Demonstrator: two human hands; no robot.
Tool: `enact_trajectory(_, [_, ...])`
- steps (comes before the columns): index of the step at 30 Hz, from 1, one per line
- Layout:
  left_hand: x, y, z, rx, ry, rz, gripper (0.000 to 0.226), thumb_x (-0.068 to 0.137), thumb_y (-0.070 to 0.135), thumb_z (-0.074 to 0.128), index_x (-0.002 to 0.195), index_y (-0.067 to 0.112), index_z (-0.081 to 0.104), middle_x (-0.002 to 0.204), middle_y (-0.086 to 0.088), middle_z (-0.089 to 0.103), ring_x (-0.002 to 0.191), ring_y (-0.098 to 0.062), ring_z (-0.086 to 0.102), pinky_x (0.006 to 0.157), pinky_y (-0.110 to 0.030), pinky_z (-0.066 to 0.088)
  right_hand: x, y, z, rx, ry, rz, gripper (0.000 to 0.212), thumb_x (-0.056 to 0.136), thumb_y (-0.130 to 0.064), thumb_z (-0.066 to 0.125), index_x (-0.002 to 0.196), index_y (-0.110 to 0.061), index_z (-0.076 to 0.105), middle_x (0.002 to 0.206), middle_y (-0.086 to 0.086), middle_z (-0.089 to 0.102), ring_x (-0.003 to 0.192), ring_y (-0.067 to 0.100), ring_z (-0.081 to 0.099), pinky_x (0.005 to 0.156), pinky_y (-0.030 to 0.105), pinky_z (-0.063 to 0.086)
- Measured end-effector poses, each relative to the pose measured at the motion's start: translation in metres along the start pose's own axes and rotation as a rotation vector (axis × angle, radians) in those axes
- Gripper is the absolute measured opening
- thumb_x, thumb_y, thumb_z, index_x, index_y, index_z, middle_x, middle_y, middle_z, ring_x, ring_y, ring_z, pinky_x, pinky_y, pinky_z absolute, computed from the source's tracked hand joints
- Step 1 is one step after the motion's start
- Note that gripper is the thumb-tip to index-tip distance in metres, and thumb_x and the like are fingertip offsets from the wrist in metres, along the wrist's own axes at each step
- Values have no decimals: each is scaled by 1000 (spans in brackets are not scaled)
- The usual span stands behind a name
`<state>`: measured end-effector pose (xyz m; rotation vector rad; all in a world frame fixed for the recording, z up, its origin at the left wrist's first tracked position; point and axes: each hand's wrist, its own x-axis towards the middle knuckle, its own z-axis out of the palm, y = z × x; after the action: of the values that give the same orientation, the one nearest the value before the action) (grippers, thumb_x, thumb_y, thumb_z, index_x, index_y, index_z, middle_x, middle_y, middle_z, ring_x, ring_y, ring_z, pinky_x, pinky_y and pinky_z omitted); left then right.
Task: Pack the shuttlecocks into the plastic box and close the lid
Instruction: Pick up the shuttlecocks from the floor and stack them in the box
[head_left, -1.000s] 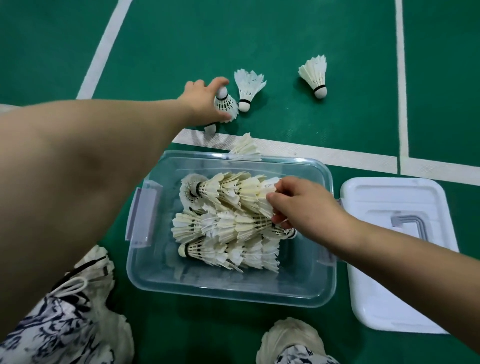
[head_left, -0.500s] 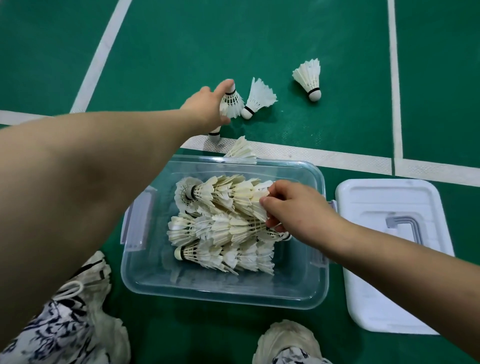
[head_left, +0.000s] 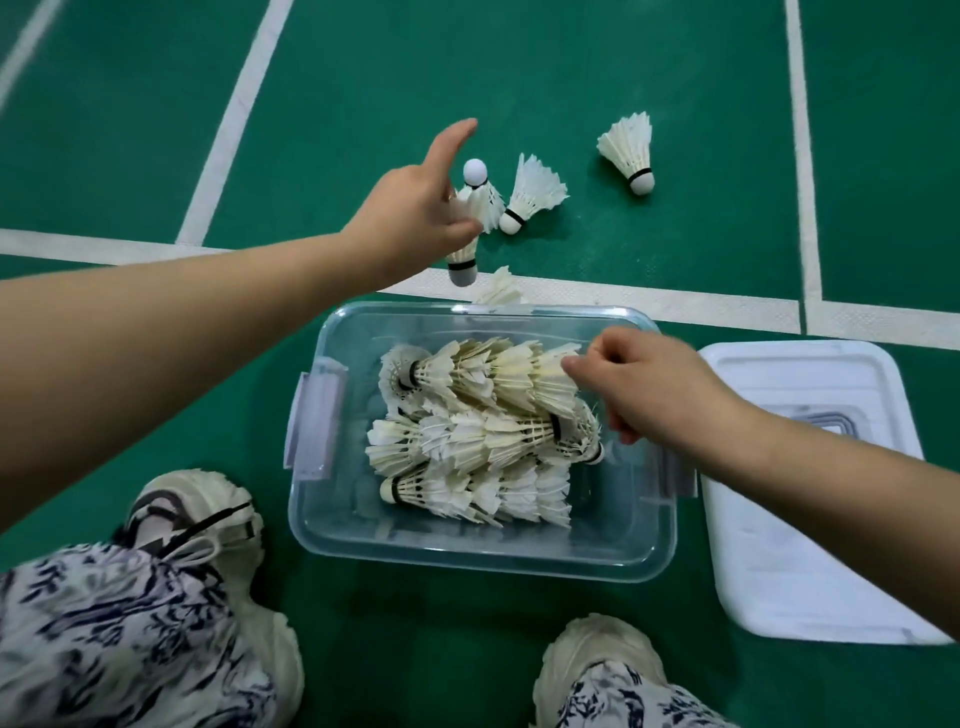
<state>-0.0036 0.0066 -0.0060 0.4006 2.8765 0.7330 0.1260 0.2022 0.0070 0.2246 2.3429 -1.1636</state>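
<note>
The left hand (head_left: 415, 208), out past the box, grips what look like two shuttlecocks (head_left: 475, 174), forefinger straight. The plastic box (head_left: 467, 551) on the floor holds stacked rows (head_left: 467, 431), and the right hand (head_left: 644, 384) pinches the top row's feathers. The lid (head_left: 805, 571) lies just beside the box.

Box (head_left: 483, 558): clear, open, three nested rows of white shuttlecocks (head_left: 467, 415) inside. Lid (head_left: 810, 571): white, flat, right of box. Loose shuttlecocks (head_left: 535, 192) beyond.

Shuttlecock (head_left: 500, 288) behind the box (head_left: 467, 558) rim showing only feather tips, lid (head_left: 779, 571) partly covered by the right forearm (head_left: 831, 499), patterned trousers (head_left: 130, 634) blurred, cut off below
</note>
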Motion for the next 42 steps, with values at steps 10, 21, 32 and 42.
enact_trajectory(10, [-74, 41, -35, -16, -109, 405, 86, 72, 8, 60, 143, 26, 14, 91, -6, 54, 64, -5, 41, 66, -22, 39, -18, -43, 3, -124, 229, -400, 42, 83, -24, 63, 121, -28, 46, 109, -4, 41, 77, 7, 52, 76, 21, 38])
enact_trajectory(21, [-136, 22, -41, -104, -203, 472, 83, 73, 29, 54, 142, 29, 8, 106, 6, 35, 91, 3, 38, 82, -15, 38, -47, -49, 45, -419, 211, -561, 11, 83, -24, 60, 88, -15, 64, 81, -4, 53, 78, 19, 53, 71, 32, 41])
enact_trajectory(32, [-148, -15, -31, -205, -168, 242, 85, 73, 29, 66, 139, 35, 14, 115, 0, 44, 101, -11, 47, 83, -11, 37, -40, -38, 100, -412, -285, -196, 5, 87, -24, 55, 84, -21, 56, 85, 0, 59, 82, 17, 51, 64, 24, 35])
enact_trajectory(42, [-125, -27, -13, -159, -125, 146, 53, 81, 24, 63, 130, 21, 40, 107, 8, 46, 93, -6, 46, 73, 1, 31, -26, -38, 100, -500, -514, -174, 31, 91, -13, 44, 114, -20, 64, 123, -1, 63, 111, 14, 54, 91, 20, 38])
